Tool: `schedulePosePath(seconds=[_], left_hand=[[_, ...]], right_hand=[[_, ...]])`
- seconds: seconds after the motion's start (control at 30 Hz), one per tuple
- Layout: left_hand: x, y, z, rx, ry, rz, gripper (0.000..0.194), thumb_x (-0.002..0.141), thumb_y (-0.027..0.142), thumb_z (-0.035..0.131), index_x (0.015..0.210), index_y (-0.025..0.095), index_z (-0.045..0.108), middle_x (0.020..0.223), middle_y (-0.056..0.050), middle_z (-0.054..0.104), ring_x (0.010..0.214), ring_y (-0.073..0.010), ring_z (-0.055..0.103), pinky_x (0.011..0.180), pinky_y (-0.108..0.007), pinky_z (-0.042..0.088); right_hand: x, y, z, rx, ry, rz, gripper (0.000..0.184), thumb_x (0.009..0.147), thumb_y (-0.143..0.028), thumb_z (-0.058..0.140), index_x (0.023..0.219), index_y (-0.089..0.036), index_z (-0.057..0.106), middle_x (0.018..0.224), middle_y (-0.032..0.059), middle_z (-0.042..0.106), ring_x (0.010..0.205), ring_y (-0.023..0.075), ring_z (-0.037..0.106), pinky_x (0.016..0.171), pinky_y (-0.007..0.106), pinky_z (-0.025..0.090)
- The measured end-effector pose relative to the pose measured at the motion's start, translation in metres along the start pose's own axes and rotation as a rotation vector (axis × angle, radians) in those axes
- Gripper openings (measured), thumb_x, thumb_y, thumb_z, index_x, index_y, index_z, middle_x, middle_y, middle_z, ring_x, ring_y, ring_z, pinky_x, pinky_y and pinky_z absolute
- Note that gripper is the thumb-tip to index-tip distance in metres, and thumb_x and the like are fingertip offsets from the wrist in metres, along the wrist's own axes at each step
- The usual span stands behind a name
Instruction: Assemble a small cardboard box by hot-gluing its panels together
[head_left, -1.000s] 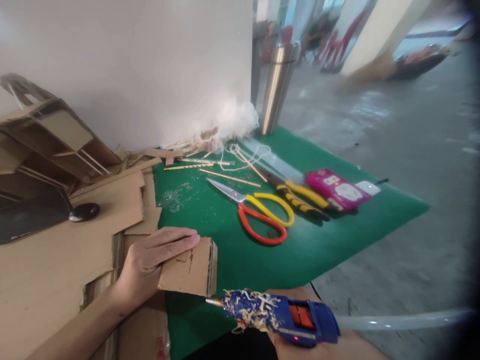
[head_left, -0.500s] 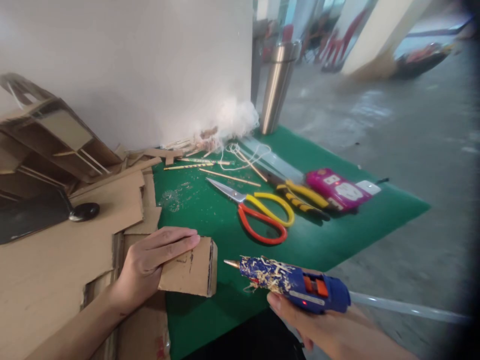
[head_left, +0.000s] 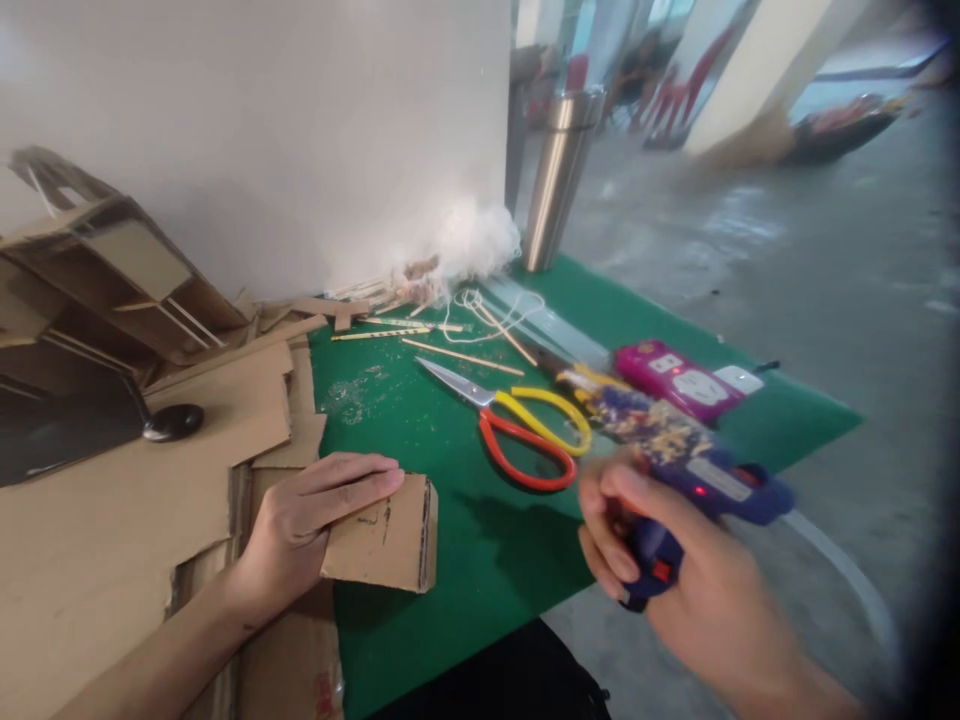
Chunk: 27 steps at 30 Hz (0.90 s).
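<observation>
My left hand [head_left: 311, 525] grips a small cardboard box [head_left: 386, 535] near the table's front edge, fingers laid over its top and pen marks showing on its face. My right hand [head_left: 667, 540] is wrapped round the handle of a blue hot glue gun [head_left: 697, 460], raised over the table's right side. Wood shavings cling to the gun's blurred front end, and a clear glue stick [head_left: 847, 565] sticks out of its back. Scissors [head_left: 487, 400] with one red and one yellow handle lie between the hands. Pliers [head_left: 574, 380] are partly hidden behind the gun.
A pink power strip [head_left: 671, 378] rests at the green table's [head_left: 517, 540] right. A steel tumbler [head_left: 559, 185] stands at the back beside white fluff [head_left: 480, 240] and thin sticks [head_left: 461, 355]. Cardboard sheets [head_left: 150, 500] and a cardboard structure [head_left: 127, 270] fill the left.
My right hand has lifted the glue gun up and to the right, away from the box and over the pliers. My left hand and the box have hardly moved.
</observation>
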<state>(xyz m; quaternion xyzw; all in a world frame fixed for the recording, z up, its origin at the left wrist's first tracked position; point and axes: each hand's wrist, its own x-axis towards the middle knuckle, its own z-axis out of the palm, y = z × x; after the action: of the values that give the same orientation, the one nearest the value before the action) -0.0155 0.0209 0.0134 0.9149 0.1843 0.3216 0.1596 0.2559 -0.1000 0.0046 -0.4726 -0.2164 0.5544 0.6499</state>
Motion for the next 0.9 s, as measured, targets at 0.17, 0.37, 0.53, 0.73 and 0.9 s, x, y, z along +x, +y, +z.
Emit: schedulePosePath(seconds=[0.17,0.37,0.53,0.73,0.9], left_hand=[[0.001,0.001,0.0,0.004,-0.008,-0.006,0.033,0.099,0.022,0.059,0.129,0.03,0.068,0.116,-0.007,0.077,0.101,-0.0201,0.076,0.086,-0.029,0.064],[0.002,0.002,-0.001,0.007,-0.001,0.023,0.03,0.098,0.019,0.061,0.125,0.024,0.071,0.115,-0.011,0.077,0.102,-0.021,0.076,0.086,-0.029,0.064],[0.003,0.001,-0.002,0.011,-0.009,0.029,0.032,0.097,0.017,0.061,0.126,0.024,0.07,0.116,-0.011,0.077,0.102,-0.0216,0.076,0.086,-0.03,0.065],[0.001,0.0,-0.001,-0.014,0.017,0.038,0.033,0.095,0.018,0.063,0.127,0.025,0.07,0.115,-0.011,0.078,0.1,-0.0224,0.076,0.085,-0.03,0.065],[0.001,-0.002,-0.001,-0.026,0.019,0.04,0.035,0.095,0.016,0.063,0.128,0.027,0.07,0.114,-0.01,0.078,0.101,-0.0228,0.076,0.084,-0.03,0.065]], right_hand=[[0.007,-0.011,-0.002,0.087,0.01,0.038,0.024,0.079,-0.036,0.074,0.067,-0.02,0.059,0.068,-0.004,0.056,0.037,0.0049,0.041,0.033,0.019,0.039],[0.001,-0.008,-0.012,-0.18,-0.206,0.244,0.033,0.08,-0.048,0.074,0.07,-0.019,0.062,0.055,-0.0032,0.055,0.039,0.0074,0.044,0.037,0.02,0.04],[-0.007,-0.017,-0.013,-0.494,-0.221,0.232,0.037,0.08,-0.055,0.07,0.073,-0.019,0.068,0.046,-0.0032,0.053,0.042,0.0095,0.048,0.046,0.022,0.041],[0.031,-0.071,-0.033,-0.904,-0.173,0.073,0.057,0.083,-0.055,0.07,0.042,-0.018,0.057,0.037,0.0024,0.053,0.037,0.011,0.051,0.045,0.025,0.042],[0.097,-0.133,-0.052,-0.991,0.373,-0.192,0.028,0.09,-0.027,0.067,0.077,-0.004,0.073,0.061,0.0088,0.071,0.047,0.0067,0.06,0.053,0.026,0.046]])
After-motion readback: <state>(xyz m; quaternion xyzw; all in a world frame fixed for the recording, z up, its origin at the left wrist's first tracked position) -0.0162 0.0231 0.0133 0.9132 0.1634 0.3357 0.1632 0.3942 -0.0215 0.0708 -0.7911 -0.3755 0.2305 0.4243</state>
